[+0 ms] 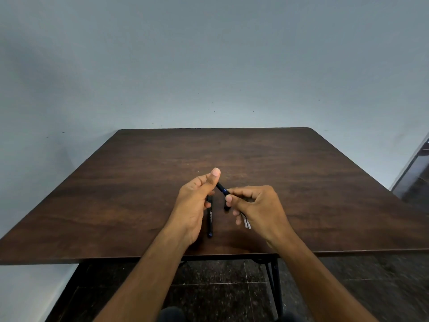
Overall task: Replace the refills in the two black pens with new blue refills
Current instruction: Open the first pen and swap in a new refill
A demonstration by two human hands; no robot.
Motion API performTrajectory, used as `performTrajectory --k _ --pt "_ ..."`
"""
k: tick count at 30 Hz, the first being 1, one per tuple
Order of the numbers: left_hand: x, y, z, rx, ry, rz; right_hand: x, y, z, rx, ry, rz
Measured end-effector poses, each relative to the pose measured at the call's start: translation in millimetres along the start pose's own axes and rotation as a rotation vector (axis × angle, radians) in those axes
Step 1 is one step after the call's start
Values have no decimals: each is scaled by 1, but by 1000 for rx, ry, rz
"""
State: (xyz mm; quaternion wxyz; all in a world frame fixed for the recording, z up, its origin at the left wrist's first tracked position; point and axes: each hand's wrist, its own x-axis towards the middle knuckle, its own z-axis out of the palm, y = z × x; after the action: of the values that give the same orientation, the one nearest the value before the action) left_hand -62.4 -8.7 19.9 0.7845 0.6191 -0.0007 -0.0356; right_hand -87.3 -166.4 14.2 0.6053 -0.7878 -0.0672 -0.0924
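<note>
Above the middle of the dark wooden table [139, 182], both my hands hold one black pen [221, 188]. My left hand [197, 201] grips its far end with the thumb raised. My right hand [255, 205] pinches the near end between thumb and forefinger. A small blue band shows on the pen between the two hands. A second black pen [210, 219] lies flat on the table below my left hand, with a bluish tip pointing toward me. A small black piece [226, 206] sits under my right thumb. Two pale refills [246, 223] stick out from beneath my right hand.
The table's near edge [348, 252] runs just behind my forearms, with black metal legs [276, 287] under it. A plain grey wall stands behind the table. Dark speckled floor shows below, and a dark doorway edge [415, 173] is at the far right.
</note>
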Motion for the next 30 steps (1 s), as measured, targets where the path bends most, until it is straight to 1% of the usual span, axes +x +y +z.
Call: performTrajectory --k 2,4,6,10,12,16,19,23,28,30 --pt "-1 0 -5 29 -109 23 1 0 -2 0 13 4" --pt "-1 -1 -10 50 -152 41 2 1 -4 -8 15 10" --pt "-2 -1 -10 42 -106 40 3 2 -4 7 6 13" --pt "-1 -1 -5 -24 61 17 0 0 1 80 -12 -16" --pt "1 -1 -4 -16 103 15 -1 1 1 73 -16 -20" --pt "1 -1 -4 -28 59 26 -2 1 2 70 -6 -3" --pt "0 -2 -5 -47 78 47 -2 0 2 76 3 3" --pt "1 -2 -4 -54 71 22 -2 0 1 87 34 22" --pt "4 2 -2 -92 151 47 -1 2 -3 80 43 43" --pt "5 4 -3 -89 158 45 -1 4 -4 73 39 53"
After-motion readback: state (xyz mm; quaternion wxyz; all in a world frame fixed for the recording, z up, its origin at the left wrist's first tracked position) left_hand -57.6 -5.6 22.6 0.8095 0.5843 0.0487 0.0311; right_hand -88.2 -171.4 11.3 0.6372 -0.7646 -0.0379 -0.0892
